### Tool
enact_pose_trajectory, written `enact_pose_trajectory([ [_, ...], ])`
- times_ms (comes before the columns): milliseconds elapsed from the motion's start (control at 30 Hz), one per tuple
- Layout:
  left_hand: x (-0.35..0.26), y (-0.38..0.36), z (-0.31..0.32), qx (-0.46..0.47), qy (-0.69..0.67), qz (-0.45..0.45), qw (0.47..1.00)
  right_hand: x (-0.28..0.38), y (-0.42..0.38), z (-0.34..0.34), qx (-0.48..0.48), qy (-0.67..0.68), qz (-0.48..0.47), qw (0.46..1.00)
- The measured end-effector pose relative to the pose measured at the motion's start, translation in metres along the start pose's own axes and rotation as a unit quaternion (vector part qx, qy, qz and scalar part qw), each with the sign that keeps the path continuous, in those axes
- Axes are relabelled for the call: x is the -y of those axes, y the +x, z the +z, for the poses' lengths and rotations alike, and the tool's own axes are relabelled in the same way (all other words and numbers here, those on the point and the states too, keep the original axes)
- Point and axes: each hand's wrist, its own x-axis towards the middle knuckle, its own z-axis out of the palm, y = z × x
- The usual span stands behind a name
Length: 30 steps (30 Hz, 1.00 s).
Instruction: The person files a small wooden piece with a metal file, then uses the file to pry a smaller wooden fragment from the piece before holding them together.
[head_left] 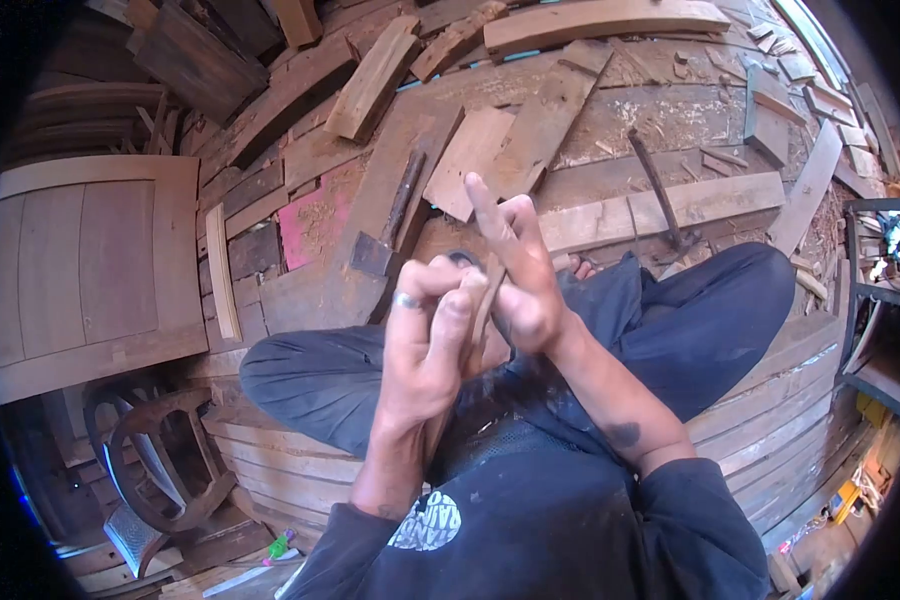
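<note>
My left hand (425, 335), with a ring on one finger, is closed around a narrow wooden strip (486, 305) held upright-slanting above my lap. My right hand (518, 265) meets the strip from the other side, its index finger stretched out and the other fingers bent against the wood. The strip's lower end runs down behind my left wrist. Just beyond my left hand lies a tool with a flat dark metal head (373, 253) and a long handle. To the right of my right hand rests a second long-handled, hammer-like tool (658, 190).
Boards and offcuts (545, 130) cover the plank floor ahead, with shavings between them. A panelled wooden door (95, 265) stands at the left, near a curved wooden frame (165, 460). A dark shelf (875, 300) is at the right. My crossed legs (710, 320) surround the work.
</note>
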Motion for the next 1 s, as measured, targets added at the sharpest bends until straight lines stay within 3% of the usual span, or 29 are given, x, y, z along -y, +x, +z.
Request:
enact_pose_trajectory([
  [67, -0.001, 0.001, 0.0, -0.006, -0.004, -0.009, 1.0, -0.01, -0.006, 0.008, -0.032, 0.039, 0.031, 0.998],
  [167, 0.013, 0.0, 0.002, -0.028, 0.021, -0.047, 0.998, 0.022, 0.004, 0.003, -0.011, 0.064, -0.063, 0.996],
  [300, -0.001, -0.001, 0.0, -0.011, -0.009, -0.027, 1.0, 0.0, 0.005, 0.0, 0.011, 0.016, 0.025, 0.999],
  [333, 0.004, 0.0, -0.002, -0.009, 0.008, -0.007, 1.0, 0.003, 0.003, 0.001, 0.009, 0.025, -0.01, 1.0],
  [400, 0.012, 0.0, 0.003, -0.031, 0.047, -0.049, 0.997, 0.017, 0.003, 0.001, 0.012, 0.046, -0.078, 0.996],
  [567, 0.012, -0.001, -0.002, -0.015, 0.016, -0.01, 1.0, -0.012, -0.007, 0.004, -0.016, 0.059, 0.032, 0.998],
  [633, 0.016, 0.0, -0.001, -0.01, 0.027, -0.018, 0.999, 0.013, 0.002, 0.001, -0.01, 0.059, -0.033, 0.998],
  [867, 0.011, 0.001, -0.003, -0.02, 0.006, -0.01, 1.0, -0.006, -0.01, 0.017, -0.032, 0.107, 0.004, 0.994],
  [1000, 0.01, -0.002, -0.001, -0.02, 0.027, -0.028, 0.999, 0.01, -0.004, 0.009, 0.001, 0.075, -0.047, 0.996],
])
